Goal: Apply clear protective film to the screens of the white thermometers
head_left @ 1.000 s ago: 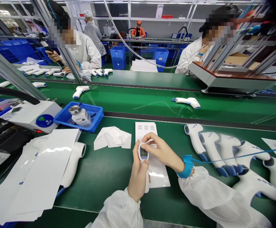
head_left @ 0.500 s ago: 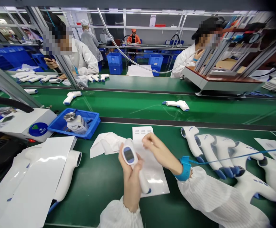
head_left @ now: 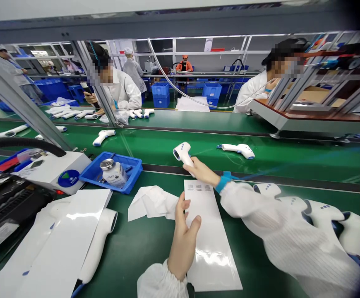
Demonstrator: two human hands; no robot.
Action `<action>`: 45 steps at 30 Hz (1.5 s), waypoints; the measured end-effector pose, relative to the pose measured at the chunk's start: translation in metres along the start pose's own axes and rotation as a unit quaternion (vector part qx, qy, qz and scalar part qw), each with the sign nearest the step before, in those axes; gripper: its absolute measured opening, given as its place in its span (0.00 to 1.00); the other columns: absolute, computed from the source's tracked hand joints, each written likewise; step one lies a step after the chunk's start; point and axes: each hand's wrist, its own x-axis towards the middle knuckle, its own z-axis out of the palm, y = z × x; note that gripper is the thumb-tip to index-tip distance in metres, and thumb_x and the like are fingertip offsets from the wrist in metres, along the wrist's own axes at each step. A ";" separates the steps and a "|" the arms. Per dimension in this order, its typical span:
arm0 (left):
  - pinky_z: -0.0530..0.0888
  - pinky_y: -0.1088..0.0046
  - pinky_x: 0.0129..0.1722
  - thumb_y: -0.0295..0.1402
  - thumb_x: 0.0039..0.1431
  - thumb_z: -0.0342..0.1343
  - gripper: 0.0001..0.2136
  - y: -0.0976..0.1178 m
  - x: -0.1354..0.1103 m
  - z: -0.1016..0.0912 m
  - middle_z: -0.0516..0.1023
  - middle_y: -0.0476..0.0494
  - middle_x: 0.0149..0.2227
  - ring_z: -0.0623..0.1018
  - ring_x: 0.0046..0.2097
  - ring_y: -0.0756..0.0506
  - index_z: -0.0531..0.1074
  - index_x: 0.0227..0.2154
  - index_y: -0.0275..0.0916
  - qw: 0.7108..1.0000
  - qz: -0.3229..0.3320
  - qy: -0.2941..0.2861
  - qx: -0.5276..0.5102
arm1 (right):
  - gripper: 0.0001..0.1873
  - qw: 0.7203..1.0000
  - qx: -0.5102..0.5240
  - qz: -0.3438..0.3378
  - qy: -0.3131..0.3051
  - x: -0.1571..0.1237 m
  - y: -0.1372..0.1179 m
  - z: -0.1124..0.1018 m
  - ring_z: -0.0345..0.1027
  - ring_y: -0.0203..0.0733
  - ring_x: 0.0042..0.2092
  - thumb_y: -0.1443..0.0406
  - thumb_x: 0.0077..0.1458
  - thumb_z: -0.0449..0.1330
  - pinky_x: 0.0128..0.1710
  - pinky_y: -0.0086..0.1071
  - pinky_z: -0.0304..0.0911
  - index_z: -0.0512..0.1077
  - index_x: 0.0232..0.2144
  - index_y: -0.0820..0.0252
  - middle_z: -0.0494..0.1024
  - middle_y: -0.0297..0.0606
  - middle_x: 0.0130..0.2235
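Presently: right hand (head_left: 200, 172) outstretched at an infrared thermometer (head_left: 182, 154) on the green belt (head_left: 276, 165), grip unclear; left hand (head_left: 183, 244) open, empty, beside a glossy white sheet (head_left: 209, 244).

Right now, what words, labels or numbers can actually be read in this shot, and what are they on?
Nothing can be quoted.
Bottle label: printed, but too blurred to read.
Sheet: small print near its top edge, too small to read.
Round blue sticker: too small to read.
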 end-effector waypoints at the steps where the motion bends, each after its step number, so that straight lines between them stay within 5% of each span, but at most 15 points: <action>1: 0.58 0.52 0.61 0.40 0.62 0.51 0.29 -0.002 -0.001 0.000 0.58 0.37 0.64 0.60 0.64 0.35 0.51 0.65 0.49 1.000 -0.011 -0.010 0.007 | 0.17 0.999 -0.023 0.019 0.033 0.021 0.006 -0.008 0.69 0.45 0.44 0.57 0.55 0.59 0.43 0.34 0.63 0.68 0.43 0.63 0.76 0.44 0.43; 4: 0.61 0.53 0.58 0.41 0.63 0.50 0.25 -0.006 -0.001 -0.003 0.63 0.36 0.59 0.65 0.60 0.35 0.57 0.62 0.47 0.999 -0.026 -0.028 0.017 | 0.24 0.976 -0.097 0.109 0.161 0.058 0.038 -0.045 0.54 0.61 0.60 0.59 0.53 0.61 0.54 0.45 0.54 0.66 0.48 0.70 0.65 0.61 0.56; 7: 0.64 0.54 0.55 0.42 0.62 0.50 0.23 -0.009 0.002 -0.006 0.67 0.35 0.54 0.68 0.56 0.36 0.63 0.59 0.45 0.999 -0.019 -0.027 0.009 | 0.30 0.929 -0.148 0.208 0.266 0.057 0.082 -0.086 0.42 0.67 0.65 0.62 0.56 0.58 0.56 0.54 0.48 0.58 0.57 0.75 0.49 0.69 0.63; 10: 0.66 0.57 0.52 0.39 0.60 0.51 0.19 -0.016 0.007 -0.002 0.70 0.36 0.48 0.70 0.52 0.37 0.68 0.53 0.42 1.000 0.012 -0.005 -0.017 | 0.27 0.903 -0.168 0.272 0.286 0.045 0.124 -0.115 0.54 0.61 0.61 0.62 0.58 0.59 0.56 0.56 0.53 0.61 0.57 0.67 0.60 0.58 0.61; 14: 0.68 0.61 0.47 0.36 0.58 0.53 0.17 -0.024 0.011 0.004 0.71 0.36 0.46 0.72 0.48 0.38 0.71 0.49 0.40 0.998 0.037 0.035 -0.041 | 0.19 0.912 -0.181 0.263 0.258 0.042 0.151 -0.126 0.65 0.50 0.54 0.60 0.60 0.59 0.52 0.51 0.62 0.67 0.52 0.61 0.68 0.44 0.55; 19: 0.68 0.61 0.47 0.39 0.61 0.52 0.18 -0.017 0.009 -0.007 0.71 0.37 0.46 0.73 0.47 0.39 0.69 0.52 0.42 0.996 0.062 0.056 -0.029 | 0.22 0.947 -0.181 0.120 0.238 0.043 0.135 -0.119 0.58 0.62 0.55 0.68 0.54 0.55 0.50 0.54 0.57 0.64 0.52 0.70 0.68 0.60 0.51; 24: 0.62 0.60 0.57 0.43 0.60 0.54 0.24 0.008 0.012 -0.017 0.68 0.39 0.52 0.67 0.57 0.38 0.62 0.57 0.45 0.991 0.122 0.058 -0.026 | 0.26 0.967 -0.151 -0.102 0.179 -0.004 0.081 -0.090 0.59 0.54 0.55 0.69 0.53 0.53 0.56 0.47 0.56 0.60 0.55 0.66 0.67 0.53 0.54; 26: 0.65 0.61 0.55 0.42 0.56 0.58 0.30 0.015 0.013 -0.013 0.69 0.40 0.50 0.69 0.54 0.40 0.57 0.60 0.44 0.987 0.135 0.001 -0.091 | 0.25 0.966 -0.132 -0.172 0.139 -0.040 0.054 -0.066 0.61 0.50 0.54 0.69 0.53 0.54 0.56 0.44 0.58 0.61 0.54 0.59 0.68 0.46 0.53; 30: 0.75 0.68 0.32 0.35 0.50 0.62 0.42 0.012 0.000 0.006 0.71 0.48 0.36 0.73 0.29 0.49 0.46 0.65 0.46 0.964 0.011 -0.152 -0.218 | 0.25 0.942 -0.037 -0.334 -0.014 -0.106 0.019 -0.029 0.64 0.47 0.53 0.73 0.55 0.53 0.54 0.43 0.62 0.62 0.55 0.54 0.70 0.43 0.52; 32: 0.70 0.75 0.22 0.36 0.52 0.61 0.43 0.005 -0.012 0.013 0.68 0.53 0.31 0.66 0.21 0.53 0.41 0.66 0.51 0.969 -0.038 -0.120 -0.214 | 0.24 0.951 -0.028 -0.306 -0.034 -0.117 0.022 -0.025 0.64 0.46 0.53 0.73 0.54 0.54 0.54 0.44 0.62 0.65 0.53 0.53 0.71 0.41 0.52; 36: 0.66 0.79 0.19 0.45 0.56 0.58 0.42 -0.004 -0.030 0.019 0.65 0.57 0.23 0.63 0.19 0.53 0.37 0.67 0.53 0.986 -0.096 -0.025 -0.135 | 0.10 0.989 -0.001 -0.130 0.075 -0.099 0.060 -0.029 0.70 0.45 0.45 0.69 0.53 0.58 0.49 0.44 0.66 0.73 0.39 0.57 0.73 0.39 0.43; 39: 0.67 0.77 0.19 0.46 0.58 0.56 0.39 -0.007 -0.032 0.021 0.73 0.48 0.39 0.62 0.18 0.56 0.40 0.66 0.56 0.992 -0.077 -0.015 -0.098 | 0.07 0.991 0.017 -0.082 0.102 -0.078 0.082 -0.025 0.72 0.42 0.39 0.64 0.52 0.61 0.43 0.40 0.69 0.74 0.35 0.58 0.74 0.38 0.39; 41: 0.66 0.76 0.19 0.45 0.59 0.54 0.36 -0.008 -0.029 0.023 0.69 0.41 0.53 0.61 0.17 0.58 0.42 0.66 0.57 0.995 -0.053 -0.015 -0.086 | 0.06 0.991 0.027 -0.068 0.112 -0.070 0.087 -0.018 0.72 0.43 0.38 0.64 0.50 0.62 0.42 0.39 0.68 0.75 0.32 0.58 0.76 0.38 0.38; 45: 0.69 0.77 0.24 0.41 0.61 0.53 0.34 -0.009 -0.026 0.024 0.65 0.39 0.57 0.70 0.25 0.55 0.43 0.66 0.56 0.995 -0.044 -0.007 -0.090 | 0.05 0.989 0.045 -0.049 0.133 -0.066 0.086 -0.008 0.73 0.45 0.39 0.65 0.50 0.61 0.44 0.41 0.67 0.77 0.27 0.58 0.78 0.39 0.37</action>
